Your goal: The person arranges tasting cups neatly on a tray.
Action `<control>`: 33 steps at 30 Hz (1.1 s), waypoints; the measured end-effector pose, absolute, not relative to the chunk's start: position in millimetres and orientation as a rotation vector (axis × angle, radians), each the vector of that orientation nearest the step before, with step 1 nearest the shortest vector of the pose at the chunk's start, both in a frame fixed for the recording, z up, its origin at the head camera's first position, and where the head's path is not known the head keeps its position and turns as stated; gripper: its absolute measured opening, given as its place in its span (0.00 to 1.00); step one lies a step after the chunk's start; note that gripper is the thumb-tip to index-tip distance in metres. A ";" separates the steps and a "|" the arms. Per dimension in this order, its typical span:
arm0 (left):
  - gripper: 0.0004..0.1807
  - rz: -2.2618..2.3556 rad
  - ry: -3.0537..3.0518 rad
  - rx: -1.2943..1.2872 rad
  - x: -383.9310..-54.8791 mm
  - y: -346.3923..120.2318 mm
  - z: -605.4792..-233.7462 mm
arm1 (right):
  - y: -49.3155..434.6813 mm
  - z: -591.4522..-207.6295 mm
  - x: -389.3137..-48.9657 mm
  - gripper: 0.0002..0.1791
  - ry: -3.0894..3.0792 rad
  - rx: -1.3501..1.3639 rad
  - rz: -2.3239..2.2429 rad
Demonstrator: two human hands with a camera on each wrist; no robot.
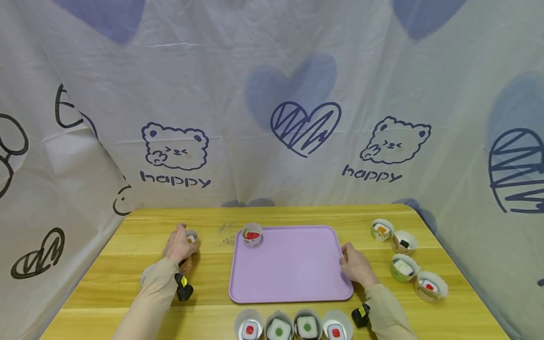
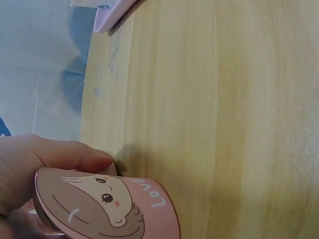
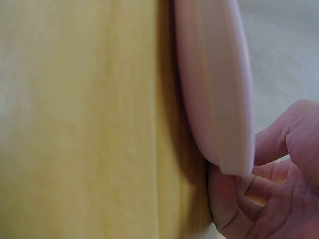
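At the table's left, my left hand grips a small paper cup with a white and orange piece in it. Nearer my wrist stand another cup and a pale cup, both mostly hidden by the arm. The left wrist view has a pink cup with a cartoon face close in front of the left hand. My right hand pinches the right rim of the lilac tray. Close up, the right hand has its fingers at the tray's edge.
A cup with red filling stands on the tray's far left corner. Several cups, one of them green, stand at the right. A row of cups, including one with a red-dotted piece, lines the near side. A printed cloth hangs behind.
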State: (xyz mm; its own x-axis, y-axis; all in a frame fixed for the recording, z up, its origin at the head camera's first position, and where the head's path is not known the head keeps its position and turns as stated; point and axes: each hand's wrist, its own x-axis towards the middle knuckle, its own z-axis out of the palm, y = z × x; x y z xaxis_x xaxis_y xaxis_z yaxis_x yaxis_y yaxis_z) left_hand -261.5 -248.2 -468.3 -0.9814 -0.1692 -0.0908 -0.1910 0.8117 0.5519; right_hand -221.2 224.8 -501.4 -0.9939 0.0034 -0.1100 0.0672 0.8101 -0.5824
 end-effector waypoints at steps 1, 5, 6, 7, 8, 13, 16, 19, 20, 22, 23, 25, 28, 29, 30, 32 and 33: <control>0.44 0.908 2.956 -0.292 -261.6 -248.4 -468.3 | 224.8 -501.4 -221.3 0.12 2.891 0.056 -0.935; 0.43 0.924 2.969 -0.281 -262.3 -248.9 -468.3 | 224.6 -501.4 -221.2 0.12 2.896 0.055 -0.937; 0.43 0.931 2.977 -0.273 -262.5 -249.0 -468.4 | 224.6 -501.4 -221.2 0.12 2.897 0.053 -0.937; 0.43 0.940 2.986 -0.264 -262.7 -249.0 -468.6 | 224.6 -501.3 -221.1 0.12 2.897 0.053 -0.938; 0.42 0.948 2.996 -0.253 -262.9 -248.9 -468.9 | 224.6 -501.2 -221.0 0.12 2.896 0.052 -0.939; 0.40 0.999 3.061 -0.205 -262.4 -246.3 -469.8 | 224.4 -500.8 -220.7 0.12 2.889 0.058 -0.940; 0.40 1.031 3.096 -0.187 -262.3 -243.6 -469.7 | 224.2 -500.5 -220.4 0.13 2.883 0.062 -0.941; 0.39 1.055 3.123 -0.161 -263.3 -241.2 -469.5 | 224.1 -500.4 -220.5 0.13 2.880 0.065 -0.941; 0.39 1.067 3.127 -0.156 -263.7 -240.2 -469.2 | 224.0 -500.4 -220.5 0.14 2.879 0.066 -0.942; 0.38 1.084 3.142 -0.138 -264.3 -238.7 -468.8 | 223.9 -500.3 -220.5 0.14 2.881 0.065 -0.941; 0.38 1.096 3.143 -0.129 -264.7 -238.0 -468.3 | 223.9 -500.3 -220.6 0.14 2.882 0.065 -0.942; 0.38 1.120 3.150 -0.117 -265.5 -236.3 -467.5 | 223.9 -500.4 -220.5 0.13 2.881 0.066 -0.944; 0.39 1.155 3.159 -0.107 -266.6 -233.3 -466.2 | 223.9 -500.5 -220.5 0.13 2.880 0.065 -0.947; 0.39 1.165 3.162 -0.108 -267.2 -232.1 -465.8 | 223.8 -500.4 -220.5 0.13 2.880 0.065 -0.948; 0.39 1.172 3.168 -0.104 -267.7 -231.0 -465.4 | 223.8 -500.3 -220.5 0.13 2.879 0.065 -0.948; 0.39 1.183 3.178 -0.093 -268.4 -228.8 -464.2 | 223.7 -500.3 -220.7 0.13 2.879 0.064 -0.948; 0.39 1.188 3.184 -0.086 -268.6 -227.6 -463.5 | 223.5 -500.2 -220.7 0.13 2.881 0.063 -0.948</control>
State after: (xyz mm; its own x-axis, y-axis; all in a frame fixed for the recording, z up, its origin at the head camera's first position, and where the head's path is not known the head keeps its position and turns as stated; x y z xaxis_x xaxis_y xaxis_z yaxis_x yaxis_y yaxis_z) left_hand -268.6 -227.6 -463.5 -0.9656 -0.1357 0.2218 0.0427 0.7587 0.6501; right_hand -220.7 223.5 -500.2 -0.9933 0.0058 -0.1156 0.0733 0.8042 -0.5899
